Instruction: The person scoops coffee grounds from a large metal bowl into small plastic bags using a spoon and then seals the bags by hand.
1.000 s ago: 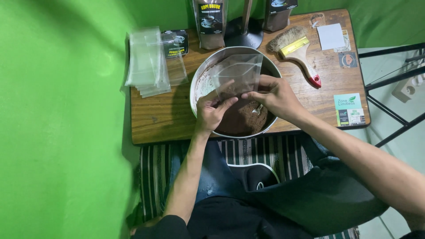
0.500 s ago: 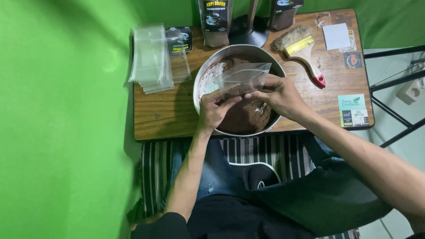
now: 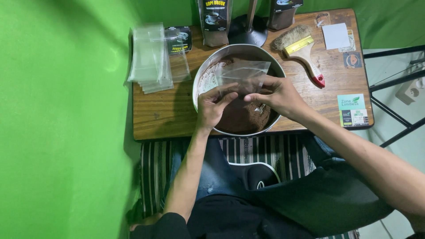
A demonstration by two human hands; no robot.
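Note:
A clear plastic bag point(image 3: 242, 73) is held over a large metal bowl point(image 3: 201, 73) filled with brown powder point(image 3: 241, 117). My left hand point(image 3: 211, 108) pinches the bag's near left edge. Over the bowl's right side, my right hand point(image 3: 276, 95) grips the bag's near right edge. A small metal spoon point(image 3: 259, 108) pokes out below my right hand, over the powder. The bowl stands on a small wooden table point(image 3: 164, 113).
A stack of clear plastic bags point(image 3: 148, 57) lies at the table's left. Dark standing pouches point(image 3: 214, 20) and a black stand base point(image 3: 248, 31) are at the back. A paintbrush with a red-tipped handle point(image 3: 303, 51), white paper point(image 3: 335, 35) and a card point(image 3: 353, 110) lie right. Green wall on the left.
Both hands stay at the bag over the bowl. The bag's mouth has spread a little and the view has shifted slightly.

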